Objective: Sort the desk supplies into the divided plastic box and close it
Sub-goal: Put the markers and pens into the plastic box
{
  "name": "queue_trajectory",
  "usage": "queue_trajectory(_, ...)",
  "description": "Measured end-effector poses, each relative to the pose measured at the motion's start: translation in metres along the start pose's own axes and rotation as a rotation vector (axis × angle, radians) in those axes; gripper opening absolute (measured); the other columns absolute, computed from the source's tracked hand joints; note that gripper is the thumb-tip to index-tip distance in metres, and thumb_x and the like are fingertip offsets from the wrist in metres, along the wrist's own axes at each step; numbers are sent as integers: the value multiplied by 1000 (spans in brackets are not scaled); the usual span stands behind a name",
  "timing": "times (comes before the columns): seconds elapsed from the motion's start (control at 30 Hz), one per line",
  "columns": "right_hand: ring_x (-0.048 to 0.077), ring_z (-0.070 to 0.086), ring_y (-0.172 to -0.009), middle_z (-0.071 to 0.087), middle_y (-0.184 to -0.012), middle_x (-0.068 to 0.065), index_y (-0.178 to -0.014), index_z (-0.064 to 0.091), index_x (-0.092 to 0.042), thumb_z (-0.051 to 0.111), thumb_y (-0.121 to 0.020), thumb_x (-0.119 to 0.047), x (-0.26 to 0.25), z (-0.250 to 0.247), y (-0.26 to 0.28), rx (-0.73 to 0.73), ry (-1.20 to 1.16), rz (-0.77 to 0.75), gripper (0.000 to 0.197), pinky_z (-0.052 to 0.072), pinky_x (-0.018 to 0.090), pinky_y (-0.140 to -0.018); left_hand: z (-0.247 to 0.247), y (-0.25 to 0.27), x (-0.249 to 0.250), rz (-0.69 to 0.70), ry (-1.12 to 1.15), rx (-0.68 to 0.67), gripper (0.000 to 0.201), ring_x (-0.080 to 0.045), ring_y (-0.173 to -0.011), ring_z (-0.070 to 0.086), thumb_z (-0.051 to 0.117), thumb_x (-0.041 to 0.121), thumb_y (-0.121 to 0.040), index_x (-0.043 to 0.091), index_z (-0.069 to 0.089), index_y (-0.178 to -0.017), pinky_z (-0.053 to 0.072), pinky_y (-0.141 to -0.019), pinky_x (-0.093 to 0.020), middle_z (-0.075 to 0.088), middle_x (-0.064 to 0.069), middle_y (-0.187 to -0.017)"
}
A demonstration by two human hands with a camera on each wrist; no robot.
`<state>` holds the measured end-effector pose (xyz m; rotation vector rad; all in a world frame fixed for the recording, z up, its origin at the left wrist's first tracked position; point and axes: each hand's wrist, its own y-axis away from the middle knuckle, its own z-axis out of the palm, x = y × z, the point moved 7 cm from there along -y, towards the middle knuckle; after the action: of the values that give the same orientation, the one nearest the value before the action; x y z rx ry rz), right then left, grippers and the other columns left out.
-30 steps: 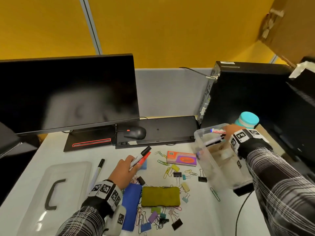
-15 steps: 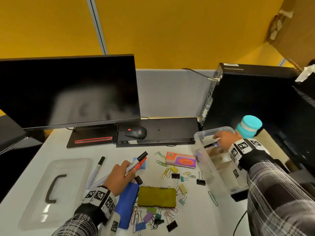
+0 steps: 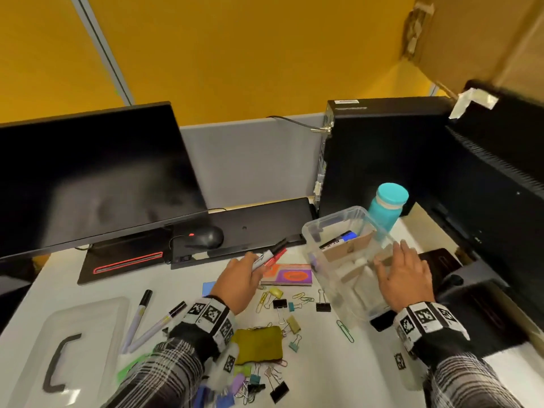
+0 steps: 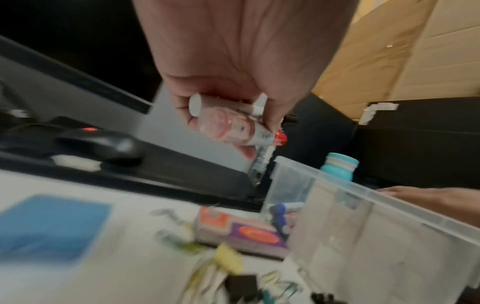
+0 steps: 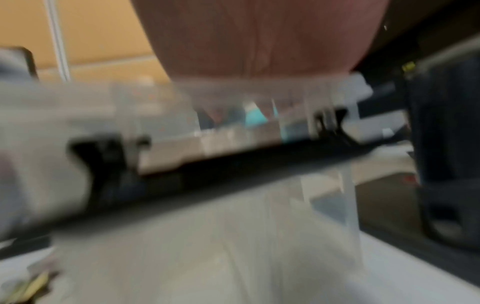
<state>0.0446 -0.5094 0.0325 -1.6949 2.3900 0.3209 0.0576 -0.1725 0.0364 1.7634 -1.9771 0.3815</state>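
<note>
Clear plastic, the box (image 3: 338, 228) stands open at the right of the worktop (image 3: 318, 372), markers in its far compartment behind a cardboard divider (image 3: 347, 248). Left hand (image 3: 238, 282) grips two markers (image 3: 269, 256), one red-capped, one black-capped, just left of the box. Right hand (image 3: 404, 278) spreads wide with straight fingers over the box's near right rim. Lid (image 3: 73, 343) lies far left; clips (image 3: 279, 303) lie scattered between.

Two markers (image 4: 235, 126), one red-capped, are gripped in the left hand (image 4: 233, 67) above the bench (image 4: 124, 267), near the clear box (image 4: 376, 236).
</note>
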Motion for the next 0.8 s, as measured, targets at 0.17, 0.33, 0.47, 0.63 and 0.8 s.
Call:
queue_trajectory(0.17,21,11,-146,12,-158,4,-149,14,-17,22,-93,-56,1,3,5,57,26,2,69,8,42,-119,-6,-42,117,144,-184,54,34,-28,-98,51,36,43,-98,15,48,-115,43,-78,-38,56,-9,-103)
queue_trajectory(0.33,20,13,-145,15,-158,3,-149,15,-18,21,-91,-59,-1,2,7,80,27,9,71,10,41,-118,34,-97,169,170,-383,-94,28,-31,-118,42,42,23,-96,10,47,-120,37,-93,-41,56,-12,-125)
queue_trajectory(0.47,20,10,-146,11,-159,2,-149,11,-20,19,-91,-61,-2,-1,8,50,24,12,71,8,40,-118,47,-121,179,183,-430,-95,35,-32,-124,36,40,25,-96,9,47,-127,36,-97,-42,44,-13,-133)
queue_trajectory(0.63,20,9,-146,9,-159,2,-150,9,-20,17,-91,-62,-2,-2,7,49,25,11,73,7,40,-119,50,-124,168,179,-301,-46,36,-31,-119,37,39,21,-97,12,44,-132,38,-95,-40,41,-12,-131)
queue_trajectory(0.8,22,17,-144,19,-157,4,-148,19,-17,25,-91,-60,-1,-1,8,109,12,-10,72,13,42,-118,70,-113,161,272,-444,-136,40,-31,-123,37,38,19,-98,13,41,-137,34,-104,-40,40,-13,-136)
